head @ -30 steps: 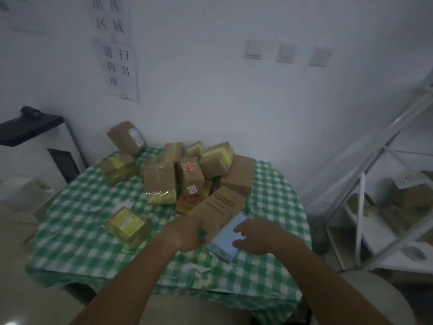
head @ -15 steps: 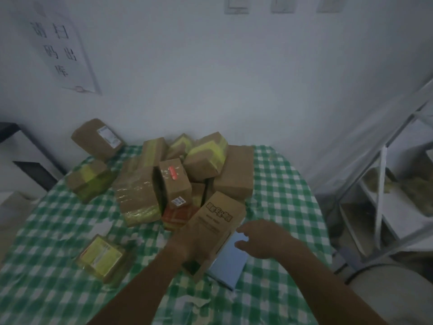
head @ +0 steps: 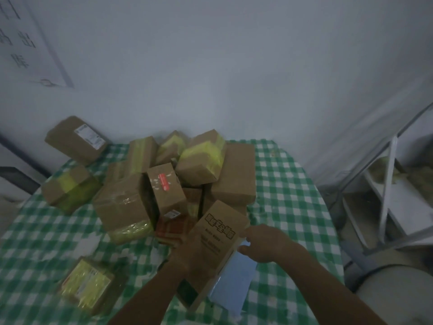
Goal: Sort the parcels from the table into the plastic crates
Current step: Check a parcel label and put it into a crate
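Observation:
A tall brown printed box (head: 216, 238) with a light blue side (head: 234, 281) stands tilted at the near middle of the table (head: 288, 195), which wears a green checked cloth. My left hand (head: 181, 254) grips its left face and my right hand (head: 264, 242) holds its right edge near the top. Behind it lies a heap of brown parcels (head: 178, 174), several wrapped in yellow tape. A flat yellow parcel (head: 87, 286) lies near left. No crate is in view.
A brown parcel with a white label (head: 76, 139) leans at the far left by the wall. A metal shelf rack (head: 389, 195) stands to the right of the table. A round grey seat (head: 396, 296) is at the lower right.
The view has moved closer and lower over the table. Both hands have tilted the printed box more upright and lifted its top end, with the blue side now facing right.

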